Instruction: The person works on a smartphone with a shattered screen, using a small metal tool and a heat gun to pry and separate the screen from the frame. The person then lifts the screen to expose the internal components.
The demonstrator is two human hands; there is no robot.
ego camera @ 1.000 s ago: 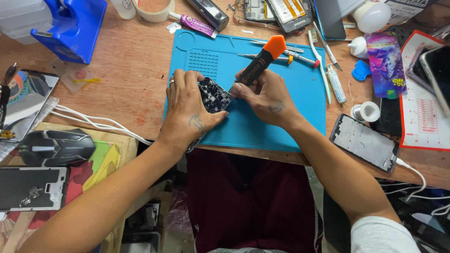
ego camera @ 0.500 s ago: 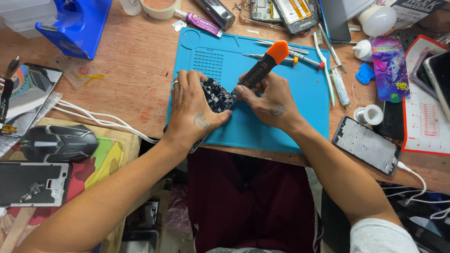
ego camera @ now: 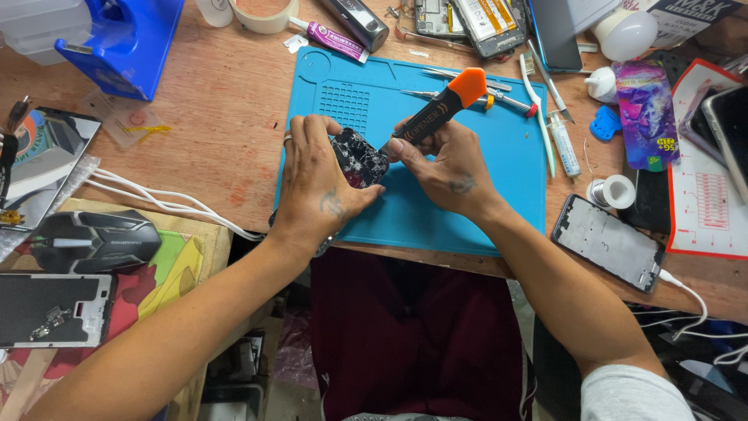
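Note:
My left hand (ego camera: pixel 319 187) lies flat over a phone with a cracked dark screen (ego camera: pixel 361 158), pressing it down on the blue work mat (ego camera: pixel 467 218). A ring shows on one finger. My right hand (ego camera: pixel 448 168) grips a black screwdriver with an orange cap (ego camera: pixel 440 115), tilted, its tip down at the phone's upper right edge. Most of the phone is hidden under my left palm.
On the mat's far side lie tweezers (ego camera: pixel 460 76) and a small screwdriver (ego camera: pixel 499 100). A phone frame (ego camera: pixel 609 242) with a white cable sits at the right, a black mouse (ego camera: pixel 93 242) and another frame (ego camera: pixel 54 309) at the left, a blue holder (ego camera: pixel 125 39) at the back left.
Both hands stay on the phone and screwdriver. The view has shifted slightly; the screwdriver keeps its tilt against the phone's edge.

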